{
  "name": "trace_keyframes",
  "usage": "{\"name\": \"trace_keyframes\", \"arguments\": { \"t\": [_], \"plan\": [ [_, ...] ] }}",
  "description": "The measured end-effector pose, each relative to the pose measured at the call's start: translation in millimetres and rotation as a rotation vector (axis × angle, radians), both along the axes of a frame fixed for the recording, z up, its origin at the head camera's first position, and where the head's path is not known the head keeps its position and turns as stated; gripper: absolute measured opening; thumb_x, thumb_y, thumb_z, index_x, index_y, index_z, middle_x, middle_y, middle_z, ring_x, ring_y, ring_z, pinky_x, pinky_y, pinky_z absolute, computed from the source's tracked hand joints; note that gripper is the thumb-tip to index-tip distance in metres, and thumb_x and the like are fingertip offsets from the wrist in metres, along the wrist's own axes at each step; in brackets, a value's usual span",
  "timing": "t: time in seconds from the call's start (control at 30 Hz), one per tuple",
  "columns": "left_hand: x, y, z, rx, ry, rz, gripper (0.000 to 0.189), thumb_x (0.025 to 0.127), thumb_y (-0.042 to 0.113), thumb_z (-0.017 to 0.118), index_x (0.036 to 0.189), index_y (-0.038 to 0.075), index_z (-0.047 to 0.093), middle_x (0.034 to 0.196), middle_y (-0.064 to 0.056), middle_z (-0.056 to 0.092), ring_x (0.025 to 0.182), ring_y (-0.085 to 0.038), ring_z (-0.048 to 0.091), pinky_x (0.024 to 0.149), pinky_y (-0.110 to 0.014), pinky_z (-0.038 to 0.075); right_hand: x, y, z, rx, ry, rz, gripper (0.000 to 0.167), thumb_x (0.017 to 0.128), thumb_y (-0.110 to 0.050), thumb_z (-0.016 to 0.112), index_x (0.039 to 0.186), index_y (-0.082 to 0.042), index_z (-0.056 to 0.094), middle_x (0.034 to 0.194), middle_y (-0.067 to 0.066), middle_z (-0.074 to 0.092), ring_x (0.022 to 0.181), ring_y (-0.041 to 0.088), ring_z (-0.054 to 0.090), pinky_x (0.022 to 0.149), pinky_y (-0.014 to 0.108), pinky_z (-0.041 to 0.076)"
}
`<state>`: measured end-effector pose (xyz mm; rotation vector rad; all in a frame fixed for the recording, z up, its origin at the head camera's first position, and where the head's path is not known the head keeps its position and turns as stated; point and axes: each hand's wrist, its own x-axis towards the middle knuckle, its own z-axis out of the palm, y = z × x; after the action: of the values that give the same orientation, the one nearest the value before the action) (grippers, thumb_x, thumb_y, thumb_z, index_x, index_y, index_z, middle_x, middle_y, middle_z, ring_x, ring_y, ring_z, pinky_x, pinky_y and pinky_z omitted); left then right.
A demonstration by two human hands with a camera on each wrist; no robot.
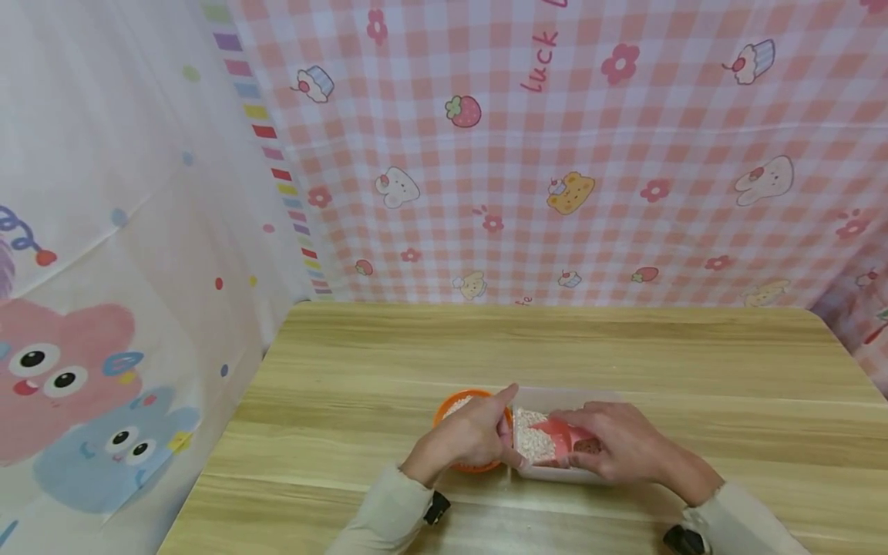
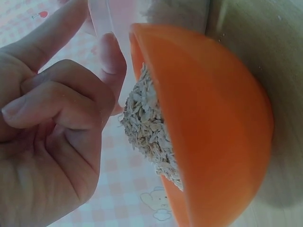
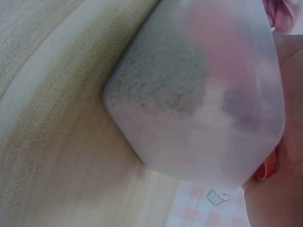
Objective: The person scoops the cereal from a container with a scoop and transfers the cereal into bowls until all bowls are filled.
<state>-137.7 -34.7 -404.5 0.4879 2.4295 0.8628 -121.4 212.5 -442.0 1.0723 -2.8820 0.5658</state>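
A translucent plastic box (image 1: 569, 472) stands on the table, with pale oat flakes (image 1: 534, 445) in its left part. My right hand (image 1: 620, 443) reaches over the box and holds a red scoop (image 1: 560, 439) down inside it. Part of the scoop is hidden by the fingers. At the box's left end, my left hand (image 1: 472, 432) grips the box between outstretched thumb and forefinger, the other fingers curled. Beneath that hand and beside the box is an orange bowl (image 2: 218, 132), heaped with oat flakes (image 2: 147, 127).
The wooden table (image 1: 388, 347) has its back edge along a pink checked cloth (image 1: 430, 231). A white printed cloth (image 1: 139, 231) hangs on the left. Inside the box, near the right fingers, shows a brown patch (image 1: 588, 446) whose kind I cannot tell.
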Motion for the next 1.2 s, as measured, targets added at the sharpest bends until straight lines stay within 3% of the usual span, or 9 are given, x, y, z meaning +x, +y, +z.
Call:
{"name": "trace_keyframes", "arguments": {
  "t": [0.27,0.43,0.7,1.0,1.2],
  "plan": [
    [-0.8,-1.3,0.1,-0.01,0.014,-0.023,0.11,0.072,0.024,0.09,0.158,0.014,0.024,0.073,0.006,0.06,0.061,-0.007,0.049,0.059,-0.021,0.042,1.3,4.6,5.6,-0.079,-0.016,-0.008,0.053,0.085,-0.042,0.076,0.13,-0.017,0.065,0.091,-0.013,0.062,0.071,0.0,0.044,0.06,0.022,0.038],
    [-0.9,-3.9,-1.9,-0.003,0.041,-0.044,0.109,0.072,0.027,0.09,0.158,0.015,0.024,0.073,0.007,0.058,0.061,-0.005,0.047,0.059,-0.02,0.042,2.2,7.6,7.4,-0.121,-0.006,-0.011,0.055,0.085,-0.043,0.076,0.131,-0.014,0.064,0.092,-0.011,0.063,0.068,-0.003,0.044,0.058,0.021,0.039],
    [-1.9,-6.9,-4.5,0.038,0.073,-0.074,0.109,0.072,0.027,0.09,0.158,0.011,0.025,0.067,0.008,0.057,0.056,-0.003,0.046,0.057,-0.019,0.041,3.0,10.7,8.9,-0.126,0.052,-0.035,0.058,0.085,-0.047,0.075,0.131,-0.014,0.064,0.116,0.002,0.071,0.095,0.012,0.065,0.072,0.034,0.052],
    [-2.1,-6.9,-6.0,0.044,0.067,-0.069,0.108,0.072,0.028,0.09,0.157,0.01,0.025,0.066,0.008,0.061,0.056,-0.004,0.051,0.057,-0.019,0.043,4.2,11.5,8.2,-0.171,0.084,-0.05,0.058,0.083,-0.041,0.079,0.132,-0.014,0.064,0.114,0.0,0.071,0.096,0.013,0.065,0.073,0.035,0.053],
    [-1.7,-8.6,-5.8,0.069,0.091,-0.064,0.105,0.073,0.031,0.089,0.157,0.012,0.028,0.068,0.01,0.061,0.059,-0.002,0.053,0.059,-0.019,0.045,4.8,12.6,7.2,-0.191,0.035,-0.07,0.059,0.084,-0.043,0.077,0.133,-0.014,0.063,0.116,0.003,0.071,0.097,0.016,0.066,0.076,0.037,0.054]
  ]
}}
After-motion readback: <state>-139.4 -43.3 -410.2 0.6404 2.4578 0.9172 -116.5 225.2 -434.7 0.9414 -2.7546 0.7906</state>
